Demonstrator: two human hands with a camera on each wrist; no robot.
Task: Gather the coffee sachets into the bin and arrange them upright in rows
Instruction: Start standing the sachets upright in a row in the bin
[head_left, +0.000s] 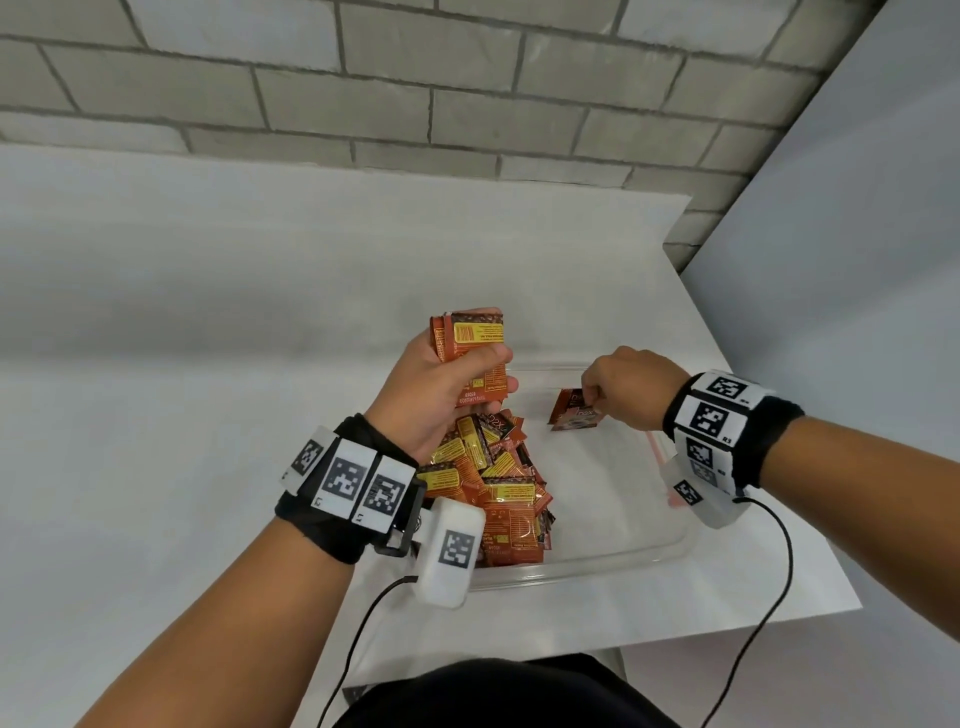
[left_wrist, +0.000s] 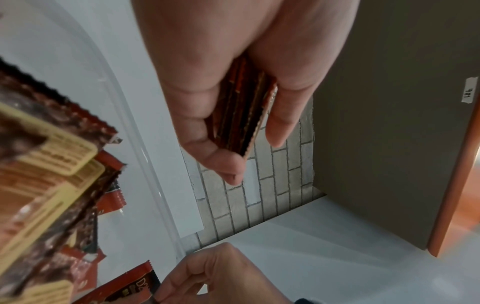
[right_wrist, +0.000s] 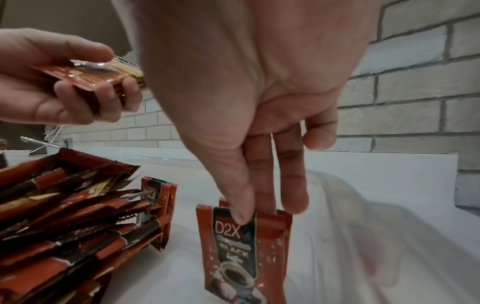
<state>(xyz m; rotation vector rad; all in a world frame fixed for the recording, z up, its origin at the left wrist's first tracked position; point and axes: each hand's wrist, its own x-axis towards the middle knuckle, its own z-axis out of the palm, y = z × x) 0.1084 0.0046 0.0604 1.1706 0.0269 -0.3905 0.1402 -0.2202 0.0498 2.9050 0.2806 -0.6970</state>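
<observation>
Right fingers (right_wrist: 291, 185) point straight down, thumb in front, index and middle behind, pinching the top edge of a few upright sachets (right_wrist: 228, 246). The thumb tip lies on the front sachet's printed face just above the "D2X" mark; the other fingers drop behind the top edges. Whether the sachets' lower ends touch the bin floor cannot be told. From the head view, the right hand (head_left: 628, 382) sits at about 2 o'clock in the bin (head_left: 597, 564), sachets just below its fingertips.

Left hand (head_left: 441, 395) is raised over the bin's 10 o'clock corner, fingers curled round a stack (head_left: 475, 353) of sachets held upright, thumb across the front face, yellow label at the top. In the left wrist view the stack shows edge-on between thumb and fingers, sticking out past the palm. In the right wrist view the fingertips wrap its underside.

Loose pile (head_left: 493, 483) of sachets lies heaped along the bin's left side, 7 to 10 o'clock, directly below the left hand, overlapping and mostly flat or tilted. Well apart from the right hand's sachets, with bare bin floor between.

Bin is clear plastic, on a white table (head_left: 156, 312). Brick wall (head_left: 415, 78) at 12 o'clock.
</observation>
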